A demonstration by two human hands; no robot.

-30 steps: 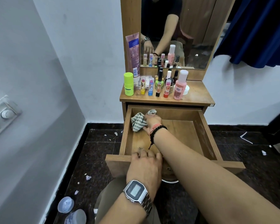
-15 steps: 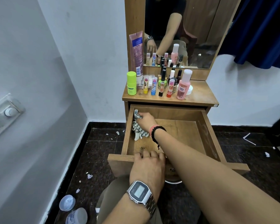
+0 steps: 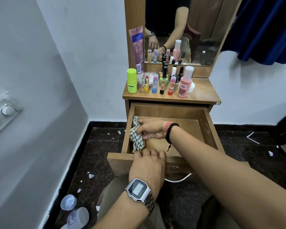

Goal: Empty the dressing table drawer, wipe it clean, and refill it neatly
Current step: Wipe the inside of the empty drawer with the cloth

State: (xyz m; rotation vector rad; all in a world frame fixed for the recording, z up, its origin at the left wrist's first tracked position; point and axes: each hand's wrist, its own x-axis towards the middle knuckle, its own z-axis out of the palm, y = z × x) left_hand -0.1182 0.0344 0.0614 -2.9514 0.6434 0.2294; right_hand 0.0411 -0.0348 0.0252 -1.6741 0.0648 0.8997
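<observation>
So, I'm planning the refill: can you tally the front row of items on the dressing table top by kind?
Small clear-capped sticks with coloured bases: 4
Lime green cylindrical bottle: 1
Pink plastic bottle with white cap: 1
Total: 6

I can read almost nothing here. The green bottle (image 3: 132, 80) on my desk (image 3: 203, 91) carries a band of dark lettering, the tall pink tube (image 3: 136, 50) a blue panel with print and a barcode, and the pink bottle (image 3: 185, 84) a label with a square code, but all of it is too small and blurred to make out. My watch (image 3: 137, 189) shows a grey display whose digits I cannot tell.
</observation>
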